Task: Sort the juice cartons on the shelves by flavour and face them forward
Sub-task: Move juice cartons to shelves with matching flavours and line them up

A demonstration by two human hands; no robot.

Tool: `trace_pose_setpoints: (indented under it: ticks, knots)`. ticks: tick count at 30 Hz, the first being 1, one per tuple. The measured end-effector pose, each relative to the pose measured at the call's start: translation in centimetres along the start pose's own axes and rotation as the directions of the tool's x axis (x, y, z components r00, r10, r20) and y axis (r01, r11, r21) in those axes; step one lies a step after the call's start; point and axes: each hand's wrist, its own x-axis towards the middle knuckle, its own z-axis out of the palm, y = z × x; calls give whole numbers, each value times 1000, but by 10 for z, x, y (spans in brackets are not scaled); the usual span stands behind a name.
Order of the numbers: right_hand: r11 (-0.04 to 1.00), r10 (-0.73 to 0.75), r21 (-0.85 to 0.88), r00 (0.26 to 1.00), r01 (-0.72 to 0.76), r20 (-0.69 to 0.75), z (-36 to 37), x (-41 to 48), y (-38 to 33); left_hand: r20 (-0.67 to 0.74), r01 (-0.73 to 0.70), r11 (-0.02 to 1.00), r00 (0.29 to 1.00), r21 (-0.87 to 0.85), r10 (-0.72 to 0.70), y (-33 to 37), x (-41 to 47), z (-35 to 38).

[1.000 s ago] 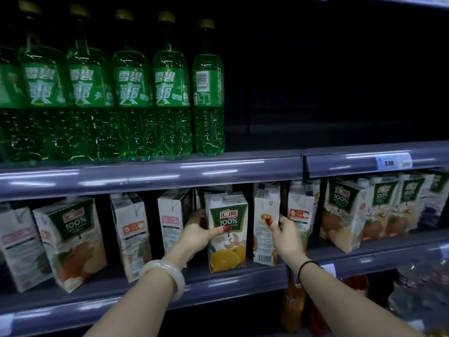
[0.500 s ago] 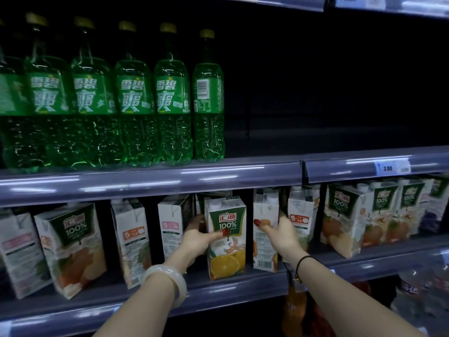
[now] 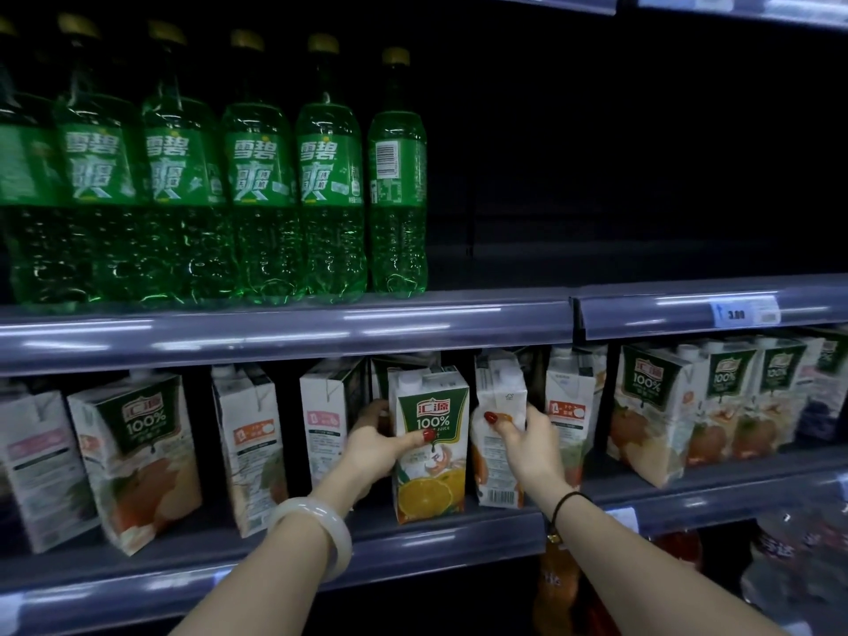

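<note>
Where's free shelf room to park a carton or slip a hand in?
Upper shelf, right of the green plastic soda bottles: bare, though dark. Lower shelf: narrow gaps between the side-on white cartons left of the left hand. Crowded: green-fronted cartons packed tight at far right.

Green-labelled orange carton (image 3: pixel 429 447), green bottles (image 3: pixel 257 176), white bangle (image 3: pixel 316 530)

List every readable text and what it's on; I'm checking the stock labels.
"雪碧", "爽": labels of the green bottles.
"汇源", "100%", "JUICE": front of the orange carton held by the left hand.
"100%": front of the left carton and the right carton.
"3.00": price tag on the shelf edge.
Turned carton in the right hand, and the other side panels: print too small or blurred to read.
</note>
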Motion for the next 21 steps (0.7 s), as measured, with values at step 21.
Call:
trace_pose_setpoints:
  ticks: [21]
  knots:
    - [970, -154, 209, 979, 125, 133, -58, -54, -43, 44, -144, 986, 989, 88, 141, 64, -78, -9]
